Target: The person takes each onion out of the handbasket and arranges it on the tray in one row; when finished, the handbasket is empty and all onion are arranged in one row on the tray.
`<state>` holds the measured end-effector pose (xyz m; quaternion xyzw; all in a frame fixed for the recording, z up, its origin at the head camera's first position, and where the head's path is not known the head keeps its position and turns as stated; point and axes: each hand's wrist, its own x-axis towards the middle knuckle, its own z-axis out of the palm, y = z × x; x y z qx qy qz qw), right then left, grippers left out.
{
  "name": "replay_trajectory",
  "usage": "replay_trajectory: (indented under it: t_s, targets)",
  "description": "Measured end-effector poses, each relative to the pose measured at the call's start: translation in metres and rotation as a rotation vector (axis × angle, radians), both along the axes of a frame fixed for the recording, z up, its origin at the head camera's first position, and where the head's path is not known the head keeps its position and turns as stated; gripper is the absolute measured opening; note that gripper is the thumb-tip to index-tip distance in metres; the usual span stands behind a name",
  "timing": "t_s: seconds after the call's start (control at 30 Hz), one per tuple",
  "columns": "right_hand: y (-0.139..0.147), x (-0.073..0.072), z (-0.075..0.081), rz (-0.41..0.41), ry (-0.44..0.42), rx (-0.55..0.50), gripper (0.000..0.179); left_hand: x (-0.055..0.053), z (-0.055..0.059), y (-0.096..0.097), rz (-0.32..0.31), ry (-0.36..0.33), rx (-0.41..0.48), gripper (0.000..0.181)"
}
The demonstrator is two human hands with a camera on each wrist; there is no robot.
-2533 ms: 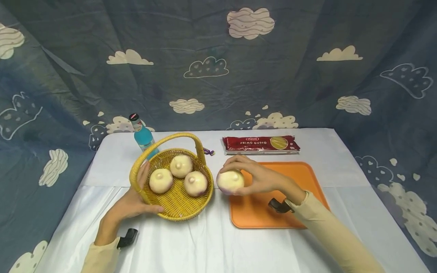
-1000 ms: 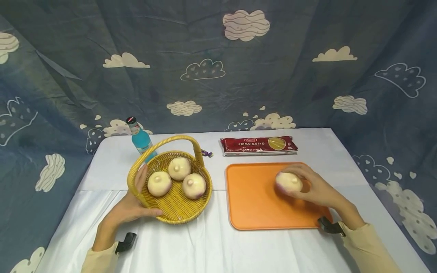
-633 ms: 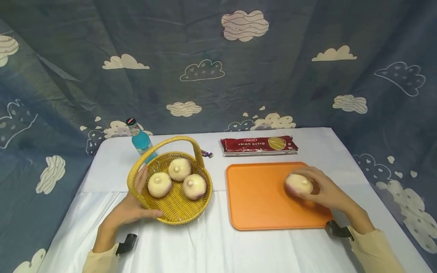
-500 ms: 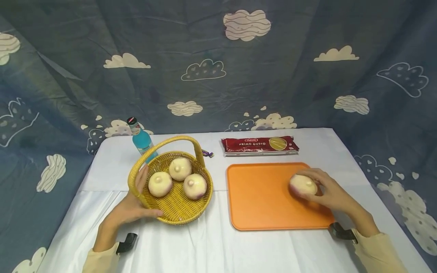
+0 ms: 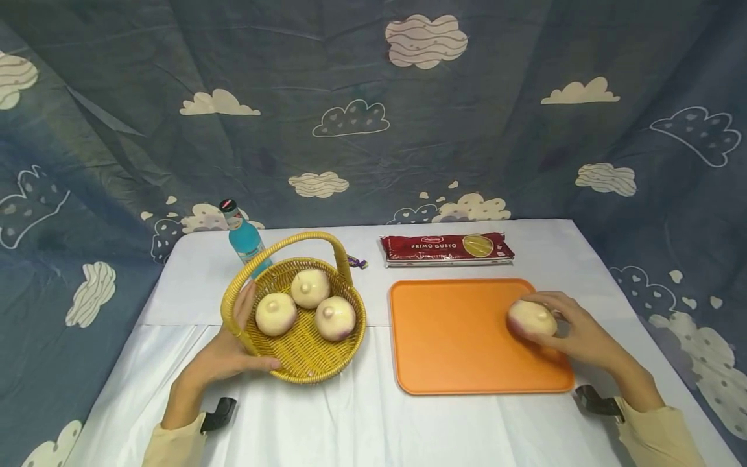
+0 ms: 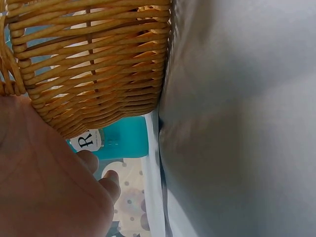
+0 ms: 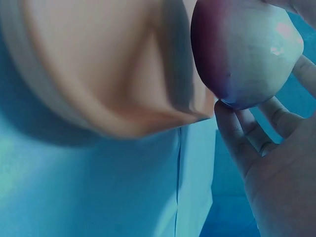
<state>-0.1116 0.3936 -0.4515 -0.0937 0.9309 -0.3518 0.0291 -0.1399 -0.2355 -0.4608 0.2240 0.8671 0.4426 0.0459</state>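
Head view, left to right: left hand (image 5: 224, 355), gripping wicker basket (image 5: 309, 360) at its side, I judge to steady it; three turnips (image 5: 276, 314) inside; orange tray (image 5: 449, 344); fourth turnip (image 5: 530, 318) above its right side, pinched by right hand (image 5: 586, 334), presumably against rolling

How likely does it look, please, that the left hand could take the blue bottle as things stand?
Probably not: the left hand holds the yellow wicker basket, which partly hides the blue bottle, though the bottle's neck looks free.
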Motion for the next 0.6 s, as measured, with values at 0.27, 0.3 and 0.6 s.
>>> replay_trajectory:
  t_s: [0.27,0.3,0.6]
  targets:
    - [0.0065,-0.0001,-0.006,0.004,-0.027,0.004,0.069,0.0001,-0.0013,-0.0003,0.005,-0.003,-0.003,0.15]
    - [0.0071,0.0,-0.0065,0.004,-0.03,0.001,0.069,0.0,-0.0013,-0.0003,0.005,-0.002,-0.005,0.15]
    - [0.0081,0.0021,-0.0044,-0.011,-0.041,0.003,0.069,-0.0008,-0.0012,-0.0002,0.002,0.007,-0.014,0.151]
